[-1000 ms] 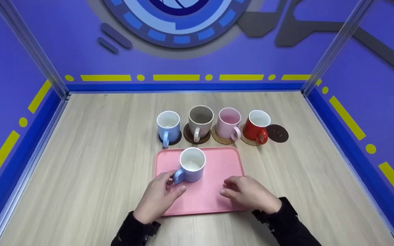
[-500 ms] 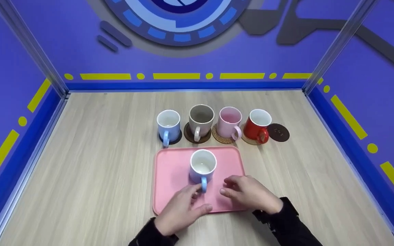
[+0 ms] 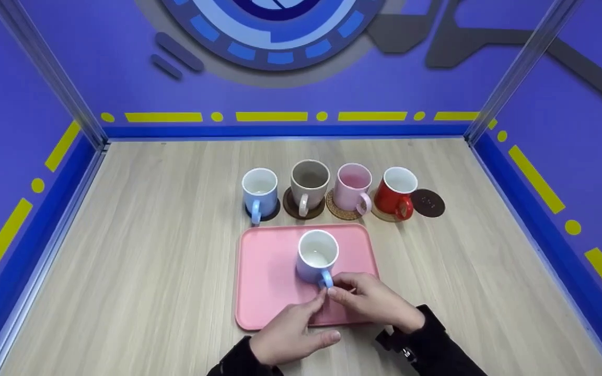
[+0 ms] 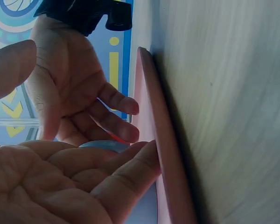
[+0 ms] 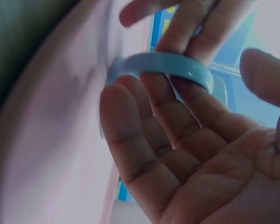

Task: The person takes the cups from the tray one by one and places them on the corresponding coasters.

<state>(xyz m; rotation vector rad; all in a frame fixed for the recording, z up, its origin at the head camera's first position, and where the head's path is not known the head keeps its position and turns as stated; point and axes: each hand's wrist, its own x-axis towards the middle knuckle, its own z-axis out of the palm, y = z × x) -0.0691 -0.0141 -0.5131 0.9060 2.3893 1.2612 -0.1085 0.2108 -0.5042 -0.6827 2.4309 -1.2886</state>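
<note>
A light blue mug [image 3: 315, 260] with a white inside stands upright on the pink tray [image 3: 259, 313]. Its handle [image 3: 326, 278] points toward the front right. My left hand [image 3: 296, 331] is low over the tray's front edge, straight fingertips at the handle's near side and thumb apart. From the right, my right hand [image 3: 374, 302] reaches the handle with loosely bent fingers. In the right wrist view the handle [image 5: 172, 64] lies across fingers, and the thumb [image 5: 263, 77] stands off it. In the left wrist view, my fingers hide most of the mug.
Behind the tray stand, left to right, another light blue mug [image 3: 260, 190], a grey-beige mug [image 3: 309, 185], a pink mug [image 3: 352, 188] and a red mug [image 3: 392, 193], each on a coaster. A bare dark coaster [image 3: 429, 202] lies at the right end. Blue-purple walls [image 3: 301, 99] enclose the table.
The mug on the tray has shifted right, and its handle has turned from front left to front right. My left hand has moved right along with it; my right hand has come to the handle.
</note>
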